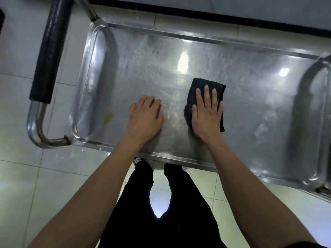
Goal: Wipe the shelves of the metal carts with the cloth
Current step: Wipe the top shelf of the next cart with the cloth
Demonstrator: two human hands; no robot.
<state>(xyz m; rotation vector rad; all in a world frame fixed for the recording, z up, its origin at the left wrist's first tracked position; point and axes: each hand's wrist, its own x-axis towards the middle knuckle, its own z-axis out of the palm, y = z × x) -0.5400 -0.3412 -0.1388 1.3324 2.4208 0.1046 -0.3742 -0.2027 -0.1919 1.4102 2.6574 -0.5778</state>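
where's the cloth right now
In the head view, the black cloth lies flat on the cart's top shelf, right of centre, pressed under the right hand.

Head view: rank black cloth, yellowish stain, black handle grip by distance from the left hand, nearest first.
From the left hand:
1. Yellowish stain, to its left on the shelf, near the end rail.
2. Black cloth, to its right, under the right hand; only slightly farther than the stain.
3. Black handle grip, far left, beyond the shelf's end.
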